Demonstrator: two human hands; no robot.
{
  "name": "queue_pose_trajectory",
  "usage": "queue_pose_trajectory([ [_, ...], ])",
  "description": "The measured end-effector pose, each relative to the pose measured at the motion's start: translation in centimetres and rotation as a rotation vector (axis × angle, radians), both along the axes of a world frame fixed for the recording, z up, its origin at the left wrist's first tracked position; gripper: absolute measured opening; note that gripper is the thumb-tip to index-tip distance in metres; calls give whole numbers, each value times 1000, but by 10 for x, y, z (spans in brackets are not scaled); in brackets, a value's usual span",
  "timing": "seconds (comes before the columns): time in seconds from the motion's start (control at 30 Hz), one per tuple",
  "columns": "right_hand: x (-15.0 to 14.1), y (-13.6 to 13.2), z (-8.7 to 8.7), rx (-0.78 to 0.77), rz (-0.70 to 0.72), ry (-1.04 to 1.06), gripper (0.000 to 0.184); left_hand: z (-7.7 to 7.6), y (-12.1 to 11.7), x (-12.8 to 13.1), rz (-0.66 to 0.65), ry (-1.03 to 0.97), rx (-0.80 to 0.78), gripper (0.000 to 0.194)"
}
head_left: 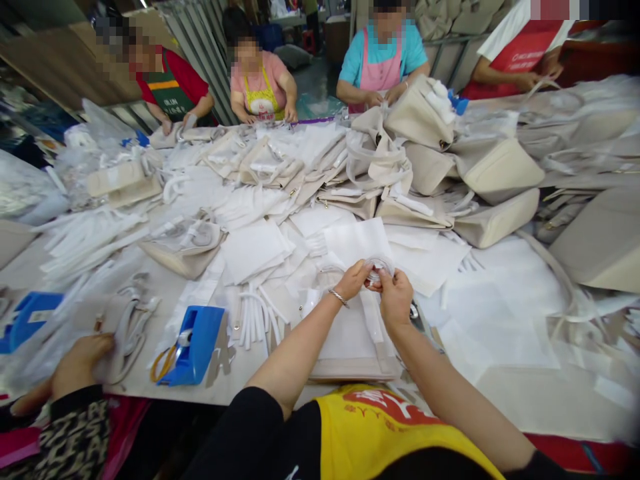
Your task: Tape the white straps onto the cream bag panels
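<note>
a pale, whitish coil (380, 261), rolled into a small ring of several loops, is held up above a flat beige bag (345, 339); being round, it has no clear long axis; its open face seems turned up toward the wearer, while the fingers hide its lower edge; the left hand (356, 277) and the right hand (397, 295) are close together, both pinching it between thumb and fingers; just beyond lie white sheets (356, 239); to the left, white tubes (256, 320) fan out, and past them a blue tape dispenser (195, 347) stands on the table (240, 383); farther off, a heap of beige handbags (431, 170) stands in the way of the far side, where four co-workers (383, 60) work; at the near left, a neighbour's hand (83, 363) is beside a strap (133, 330)
</note>
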State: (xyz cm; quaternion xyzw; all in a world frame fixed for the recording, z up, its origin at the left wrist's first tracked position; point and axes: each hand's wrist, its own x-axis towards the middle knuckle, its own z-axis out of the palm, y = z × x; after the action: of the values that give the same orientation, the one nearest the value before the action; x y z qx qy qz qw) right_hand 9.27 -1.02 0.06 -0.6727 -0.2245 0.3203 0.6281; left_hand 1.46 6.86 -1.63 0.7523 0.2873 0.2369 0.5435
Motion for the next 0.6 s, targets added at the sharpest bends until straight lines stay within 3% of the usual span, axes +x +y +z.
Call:
queue_pose_trajectory([
  [0.07,-1,-5,-7,-36,70,10,31,-4,-1,-2,37,98,41,35],
  [0.13,11,-9,-8,-132,275,-14,31,-5,2,-7,-7,226,131,35],
  [0.23,44,-8,4,-293,595,-192,34,-1,10,-12,-159,369,322,32],
  [0.37,69,10,27,-362,818,-547,24,5,14,-11,-327,428,461,29],
  [0.47,61,15,30,-401,850,-565,16,6,13,-12,-353,366,399,27],
  [0.6,40,7,17,-326,665,-433,21,4,17,-23,-307,173,199,26],
])
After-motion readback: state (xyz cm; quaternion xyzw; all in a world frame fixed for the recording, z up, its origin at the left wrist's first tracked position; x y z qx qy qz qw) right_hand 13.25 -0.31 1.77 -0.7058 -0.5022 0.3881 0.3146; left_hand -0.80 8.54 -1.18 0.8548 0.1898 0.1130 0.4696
